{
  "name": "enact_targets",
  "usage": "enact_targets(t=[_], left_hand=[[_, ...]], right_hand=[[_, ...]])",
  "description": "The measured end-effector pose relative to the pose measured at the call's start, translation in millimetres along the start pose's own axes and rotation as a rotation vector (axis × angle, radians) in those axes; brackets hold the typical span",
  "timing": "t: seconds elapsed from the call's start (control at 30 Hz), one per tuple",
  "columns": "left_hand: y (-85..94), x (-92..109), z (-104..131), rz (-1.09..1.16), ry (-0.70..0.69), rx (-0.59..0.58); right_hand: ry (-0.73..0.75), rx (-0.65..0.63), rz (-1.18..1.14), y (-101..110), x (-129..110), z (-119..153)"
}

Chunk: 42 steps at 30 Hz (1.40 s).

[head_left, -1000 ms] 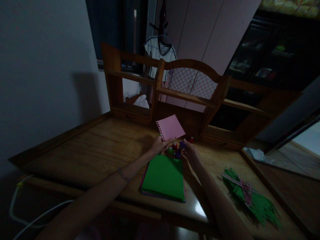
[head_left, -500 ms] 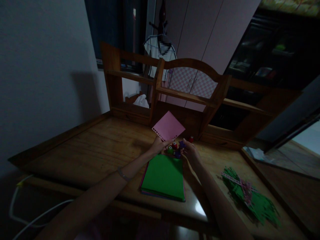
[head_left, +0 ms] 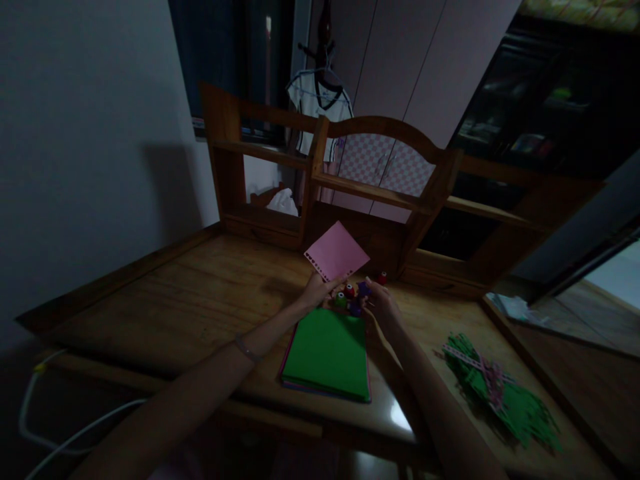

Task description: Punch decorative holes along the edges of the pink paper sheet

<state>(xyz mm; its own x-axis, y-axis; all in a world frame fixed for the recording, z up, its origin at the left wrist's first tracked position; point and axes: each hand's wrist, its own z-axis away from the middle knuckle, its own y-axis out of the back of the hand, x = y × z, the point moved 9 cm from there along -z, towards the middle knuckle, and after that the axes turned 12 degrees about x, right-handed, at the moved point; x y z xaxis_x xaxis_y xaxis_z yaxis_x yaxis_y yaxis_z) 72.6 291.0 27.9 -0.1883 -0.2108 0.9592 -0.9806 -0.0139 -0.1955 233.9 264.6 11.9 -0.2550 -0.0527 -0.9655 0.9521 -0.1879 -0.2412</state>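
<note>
My left hand (head_left: 319, 288) is closed on the lower edge of a square sheet of pink paper (head_left: 338, 251). The sheet is tilted, with small heart-like holes along its lower left edge and a few near its lower right edge. My right hand (head_left: 381, 297) is closed around a small purple craft punch (head_left: 364, 289), just right of the paper. Between and below my hands stand a red punch (head_left: 349, 291), a green punch (head_left: 341, 300) and another purple punch (head_left: 355, 308). Another red punch (head_left: 383, 277) sits behind my right hand.
A stack of coloured paper, green on top (head_left: 327, 353), lies at the front of the wooden desk (head_left: 200, 293). Cut green strips (head_left: 505, 393) with pink punched strips (head_left: 493, 381) are heaped at the right. A wooden shelf (head_left: 370, 190) runs along the back.
Almost nothing differs. The pink paper and the purple punch at my right hand have shifted very slightly; both hands keep their hold.
</note>
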Motion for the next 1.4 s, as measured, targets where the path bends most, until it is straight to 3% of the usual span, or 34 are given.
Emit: enact_targets(t=[0.8, 1.4], left_hand=[[1.9, 1.3, -1.3, -0.045, -0.014, 0.040], [-0.7, 2.1, -1.3, -0.111, -0.074, -0.003]], right_hand=[[0.074, -0.008, 0.048, -1.1, -4.5, -0.5], [0.029, -0.012, -0.012, -4.0, 0.8, -2.2]])
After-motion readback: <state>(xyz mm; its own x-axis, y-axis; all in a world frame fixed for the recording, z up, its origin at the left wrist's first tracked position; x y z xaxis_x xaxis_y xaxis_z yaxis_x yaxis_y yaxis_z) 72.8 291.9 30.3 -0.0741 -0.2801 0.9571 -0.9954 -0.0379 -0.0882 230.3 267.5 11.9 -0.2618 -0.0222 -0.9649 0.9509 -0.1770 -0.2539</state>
